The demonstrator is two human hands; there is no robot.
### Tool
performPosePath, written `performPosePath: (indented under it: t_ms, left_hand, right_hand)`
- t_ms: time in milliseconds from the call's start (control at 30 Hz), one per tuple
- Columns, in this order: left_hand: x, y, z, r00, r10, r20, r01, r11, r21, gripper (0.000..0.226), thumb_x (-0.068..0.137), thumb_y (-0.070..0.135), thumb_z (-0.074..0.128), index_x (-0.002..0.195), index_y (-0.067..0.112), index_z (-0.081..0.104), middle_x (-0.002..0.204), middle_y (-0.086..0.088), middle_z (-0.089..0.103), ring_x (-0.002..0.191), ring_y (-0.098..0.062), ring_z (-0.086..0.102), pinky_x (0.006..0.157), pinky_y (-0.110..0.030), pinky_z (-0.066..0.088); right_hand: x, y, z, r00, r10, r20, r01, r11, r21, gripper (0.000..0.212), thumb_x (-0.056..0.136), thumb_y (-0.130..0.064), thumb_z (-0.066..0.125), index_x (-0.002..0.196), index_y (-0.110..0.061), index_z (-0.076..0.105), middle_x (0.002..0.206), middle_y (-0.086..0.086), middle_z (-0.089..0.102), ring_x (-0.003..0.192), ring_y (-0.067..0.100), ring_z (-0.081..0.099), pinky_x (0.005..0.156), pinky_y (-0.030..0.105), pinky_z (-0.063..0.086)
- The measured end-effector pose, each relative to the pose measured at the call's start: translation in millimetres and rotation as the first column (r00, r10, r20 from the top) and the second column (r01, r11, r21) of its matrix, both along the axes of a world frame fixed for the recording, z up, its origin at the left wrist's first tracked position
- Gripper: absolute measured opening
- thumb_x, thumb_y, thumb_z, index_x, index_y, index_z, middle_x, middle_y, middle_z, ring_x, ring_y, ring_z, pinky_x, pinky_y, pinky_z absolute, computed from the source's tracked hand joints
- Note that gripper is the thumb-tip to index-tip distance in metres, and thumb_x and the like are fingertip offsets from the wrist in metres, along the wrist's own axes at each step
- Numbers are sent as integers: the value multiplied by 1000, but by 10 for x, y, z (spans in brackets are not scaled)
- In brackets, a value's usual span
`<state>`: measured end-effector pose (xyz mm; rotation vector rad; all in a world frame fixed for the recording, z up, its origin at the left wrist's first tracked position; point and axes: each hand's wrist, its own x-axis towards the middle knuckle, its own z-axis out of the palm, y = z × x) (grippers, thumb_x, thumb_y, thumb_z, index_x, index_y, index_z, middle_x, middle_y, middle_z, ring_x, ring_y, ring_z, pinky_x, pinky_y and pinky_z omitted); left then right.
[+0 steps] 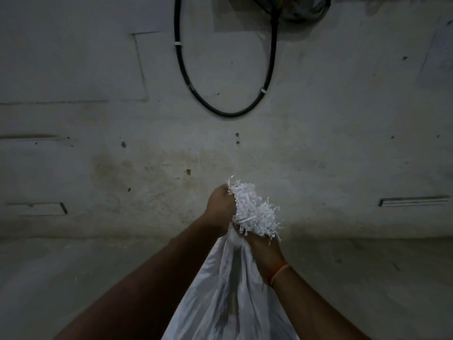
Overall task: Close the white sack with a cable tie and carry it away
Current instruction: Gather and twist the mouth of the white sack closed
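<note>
White sack (228, 298): gathered neck gripped by left hand (220, 208) and right hand (263, 249), fingers curled round it, frayed mouth (255, 212) at twelve o'clock. No tie visible; slackened grip likely reopens it.

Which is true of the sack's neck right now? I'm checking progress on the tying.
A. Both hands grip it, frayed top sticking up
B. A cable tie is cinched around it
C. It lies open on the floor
A: the left hand and right hand both grip the white sack at its gathered neck, with the frayed top above; no tie shows.

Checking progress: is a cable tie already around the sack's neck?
No: the sack neck is only gathered by both hands, left and right, with no tie visible.
</note>
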<state>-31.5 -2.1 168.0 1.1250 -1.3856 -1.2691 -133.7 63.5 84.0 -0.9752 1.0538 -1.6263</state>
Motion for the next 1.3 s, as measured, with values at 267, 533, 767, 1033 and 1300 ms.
performPosePath:
  t_ms: [267, 533, 767, 1033, 1300]
  left_hand:
    - [683, 369, -493, 977, -199, 83, 205, 976, -75, 83, 76, 36, 82, 144, 30, 34, 147, 3, 50, 130, -12, 53, 100, -24, 51]
    - [327, 611, -825, 872, -242, 426, 305, 949, -86, 56, 56, 28, 94, 100, 42, 63, 93, 33, 71, 97, 20, 62, 90, -10, 51]
    - [32, 511, -1012, 992, 116, -41, -108, 982, 155, 33, 84, 6, 71, 113, 16, 60, 103, 4, 64, 101, -20, 64, 88, -34, 56]
    - [99, 393, -1100, 997, 34, -76, -15, 972, 235, 41, 60, -11, 67, 101, -11, 66, 98, -28, 73, 84, -34, 75, 65, -35, 61]
    - [-37, 306, -1287, 998, 28, -61, -6, 940, 340, 58, 52, 10, 80, 108, 2, 70, 108, -20, 73, 92, -29, 74, 67, -29, 59]
  right_hand:
    - [6, -52, 64, 998, -48, 38, 49, 999, -11, 29, 91, -7, 66, 119, -15, 69, 120, -5, 73, 116, 9, 65, 98, 22, 51]
    - [141, -84, 209, 993, 119, 6, -119, 991, 59, 24, 86, -22, 74, 109, -16, 74, 112, -6, 76, 107, 9, 71, 96, 27, 54]
    - [41, -57, 176, 886, 304, -350, -294, 952, 82, 30, 84, -21, 78, 110, -8, 71, 89, -5, 79, 83, 6, 74, 71, 17, 56]
    - [-247, 296, -717, 894, 246, -374, -192, 965, 177, 95, 70, -41, 80, 150, -35, 30, 150, -8, 46, 135, 10, 48, 110, 40, 46]
    - [-81, 277, -1256, 833, 235, -501, -158, 969, 191, 109, 55, -49, 90, 140, -41, 24, 133, -34, 41, 120, -27, 40, 96, -3, 33]
